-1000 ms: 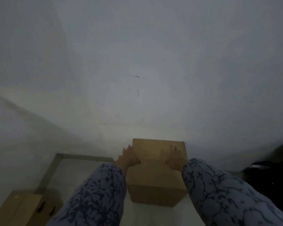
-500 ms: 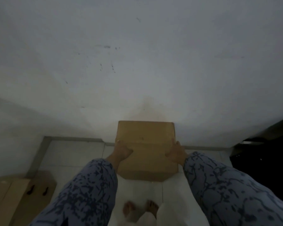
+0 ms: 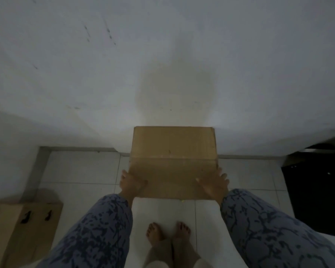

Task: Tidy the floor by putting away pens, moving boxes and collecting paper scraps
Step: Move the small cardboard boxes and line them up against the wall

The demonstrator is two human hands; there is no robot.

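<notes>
Both hands, left hand [image 3: 132,183] and right hand [image 3: 215,183], clasp the plain brown cardboard box [image 3: 173,161] by its near corners, against the far white wall [image 3: 162,64]. Best keep it level, setting it flush.

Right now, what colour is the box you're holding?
Plain brown cardboard box, seen in the head view.

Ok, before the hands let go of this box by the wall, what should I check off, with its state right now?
1. Left hand on the cardboard box, at its left side: ok.
2. Right hand on its right side: ok.
3. Box back edge at the wall: ok.
4. Box resting on the floor tiles: cannot tell.
5. Bare feet clear of the box: ok.
6. Second box out of the way, far left: ok.
</notes>
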